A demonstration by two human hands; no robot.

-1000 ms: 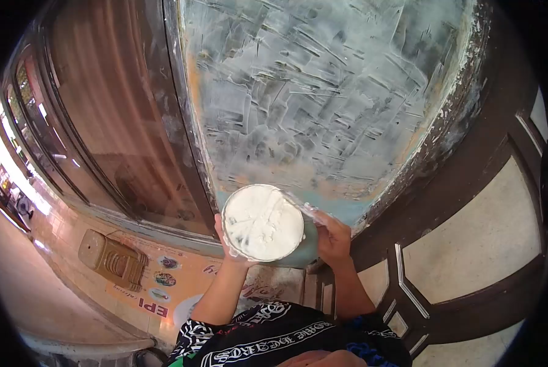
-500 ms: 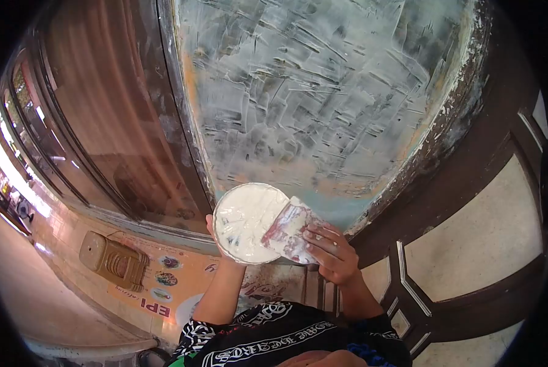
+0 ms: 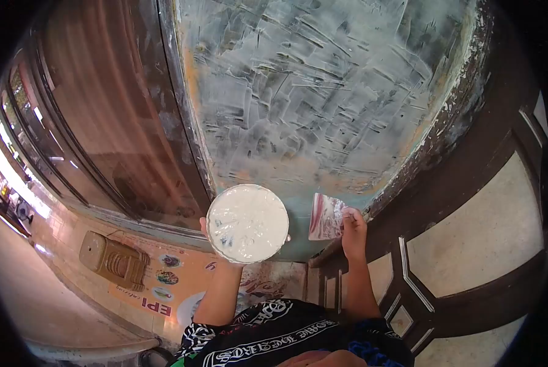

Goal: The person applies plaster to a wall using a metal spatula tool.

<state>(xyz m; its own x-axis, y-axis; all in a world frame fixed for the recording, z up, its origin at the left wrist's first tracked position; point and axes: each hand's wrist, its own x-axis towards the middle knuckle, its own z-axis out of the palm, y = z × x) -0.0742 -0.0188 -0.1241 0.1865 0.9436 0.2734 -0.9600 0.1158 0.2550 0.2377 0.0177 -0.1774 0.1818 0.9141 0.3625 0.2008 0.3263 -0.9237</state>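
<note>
My left hand (image 3: 204,226) is mostly hidden under and behind a round tub of white putty (image 3: 247,223), gripping it from below and the left. Thick, creamy putty fills the tub, with a few dark marks on its left part. In my right hand (image 3: 354,231) is a flat reddish putty spreader (image 3: 326,217) smeared with white, its broad edge turned left. The spreader is apart from the tub, in front of the wall's lower part. Before me rises a wall panel (image 3: 310,104) covered in grey-white, criss-crossing putty strokes.
Left of the panel stands a brown-framed glass window (image 3: 111,104). Dark wood framing with pale panels (image 3: 482,226) lies to the right. Below left, an upturned brown plastic stool (image 3: 115,260) rests near a printed orange banner (image 3: 167,275) on the floor.
My right hand has drawn the spreader off the tub's right side, moving it right and slightly up towards the wall. The tub has shifted slightly left.
</note>
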